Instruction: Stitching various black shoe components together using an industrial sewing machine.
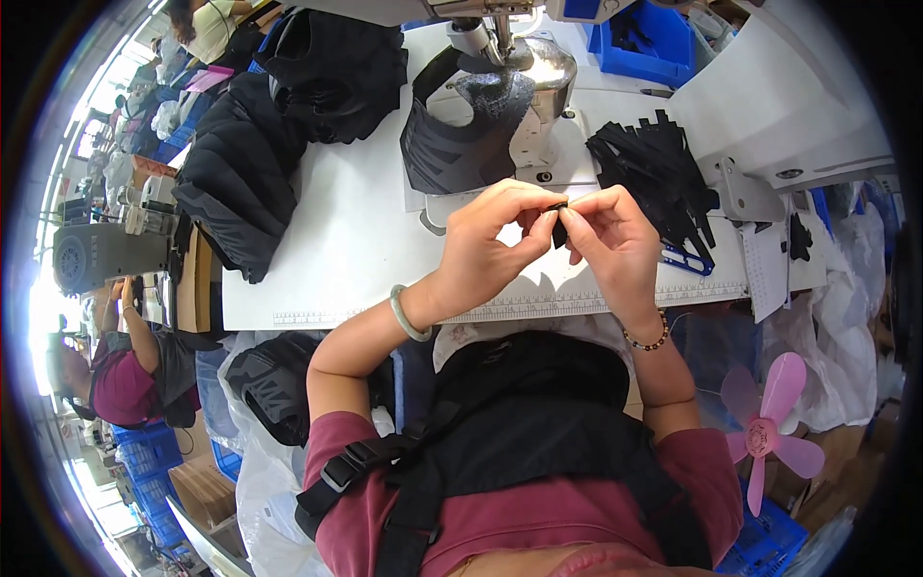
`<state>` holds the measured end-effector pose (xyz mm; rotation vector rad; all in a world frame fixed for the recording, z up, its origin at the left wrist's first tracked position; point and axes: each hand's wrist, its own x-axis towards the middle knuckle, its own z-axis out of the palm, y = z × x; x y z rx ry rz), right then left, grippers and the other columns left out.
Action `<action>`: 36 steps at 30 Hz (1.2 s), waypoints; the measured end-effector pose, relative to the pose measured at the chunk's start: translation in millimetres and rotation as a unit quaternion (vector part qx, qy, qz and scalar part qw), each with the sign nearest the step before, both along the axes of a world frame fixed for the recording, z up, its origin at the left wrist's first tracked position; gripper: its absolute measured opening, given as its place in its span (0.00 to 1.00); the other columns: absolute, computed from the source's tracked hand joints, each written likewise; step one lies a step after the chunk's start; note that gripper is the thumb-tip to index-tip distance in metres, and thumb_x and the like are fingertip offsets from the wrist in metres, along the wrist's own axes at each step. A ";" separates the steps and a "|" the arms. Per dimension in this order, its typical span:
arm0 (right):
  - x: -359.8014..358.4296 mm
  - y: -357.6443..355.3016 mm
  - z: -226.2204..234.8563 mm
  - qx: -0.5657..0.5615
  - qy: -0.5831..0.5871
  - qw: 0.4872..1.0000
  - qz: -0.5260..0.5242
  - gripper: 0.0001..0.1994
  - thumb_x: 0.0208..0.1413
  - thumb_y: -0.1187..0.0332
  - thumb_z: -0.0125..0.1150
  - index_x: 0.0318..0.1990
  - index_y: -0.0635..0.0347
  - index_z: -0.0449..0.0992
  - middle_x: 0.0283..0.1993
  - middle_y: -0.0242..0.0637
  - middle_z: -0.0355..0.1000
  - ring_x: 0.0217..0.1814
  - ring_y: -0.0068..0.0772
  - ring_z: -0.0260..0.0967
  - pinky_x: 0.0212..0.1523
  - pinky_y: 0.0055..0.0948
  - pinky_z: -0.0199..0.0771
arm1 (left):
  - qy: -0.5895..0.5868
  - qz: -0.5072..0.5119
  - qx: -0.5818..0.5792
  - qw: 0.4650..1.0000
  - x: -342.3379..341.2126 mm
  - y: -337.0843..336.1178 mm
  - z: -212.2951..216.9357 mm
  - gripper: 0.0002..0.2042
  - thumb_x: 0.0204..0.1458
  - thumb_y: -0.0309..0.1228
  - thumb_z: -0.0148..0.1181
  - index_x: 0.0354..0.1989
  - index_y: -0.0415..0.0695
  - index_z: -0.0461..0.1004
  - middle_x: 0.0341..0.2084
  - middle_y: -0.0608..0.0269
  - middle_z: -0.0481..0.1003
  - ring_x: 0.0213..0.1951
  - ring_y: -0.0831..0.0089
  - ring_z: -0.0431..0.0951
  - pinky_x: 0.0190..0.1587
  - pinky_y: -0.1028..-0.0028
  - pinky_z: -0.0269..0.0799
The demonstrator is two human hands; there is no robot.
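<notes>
My left hand (500,231) and my right hand (612,242) meet over the front part of the white worktable (356,240). Fingertips of both pinch a short black strip (560,234), partly covered by the fingers. Just beyond my hands, a dark grey and black shoe upper (461,139) hangs at the sewing machine (498,37), under its needle area and against the rounded metal post (553,77). To the right of my hands lies a loose heap of black strips (659,173).
Stacked black shoe uppers (240,163) cover the table's left side. A blue bin (642,43) stands at the far right. Partly under the strips is a blue tool (687,258). A pink fan (761,436) sits right of my body. Other people work at the far left.
</notes>
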<state>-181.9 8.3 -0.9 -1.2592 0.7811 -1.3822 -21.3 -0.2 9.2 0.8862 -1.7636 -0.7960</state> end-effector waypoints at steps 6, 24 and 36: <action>-0.5 -6.0 -8.6 -0.057 0.081 0.995 -0.028 0.06 0.52 0.76 0.60 0.33 0.64 0.68 0.31 0.32 0.69 0.28 0.13 0.66 0.27 0.14 0.67 | 0.080 0.021 0.075 0.994 -3.7 2.9 3.6 0.07 0.48 0.18 0.57 0.36 0.37 0.75 0.28 0.64 0.74 0.26 0.83 0.73 0.28 0.83 0.69; 3.1 12.4 7.4 -0.195 0.252 0.945 -0.068 0.15 0.49 0.75 0.64 0.45 0.62 0.70 0.31 0.32 0.67 0.26 0.17 0.64 0.26 0.17 0.66 | 0.191 0.005 0.221 0.956 3.6 15.5 13.5 0.04 0.52 0.24 0.56 0.32 0.36 0.70 0.25 0.64 0.74 0.22 0.84 0.71 0.23 0.84 0.68; -12.0 -17.1 41.8 -0.359 0.348 0.866 0.027 0.13 0.45 0.74 0.66 0.40 0.60 0.72 0.34 0.33 0.67 0.24 0.20 0.65 0.23 0.18 0.68 | 0.068 -0.094 0.301 0.947 27.2 2.0 50.6 0.06 0.52 0.27 0.57 0.31 0.37 0.71 0.21 0.66 0.72 0.20 0.86 0.69 0.18 0.86 0.64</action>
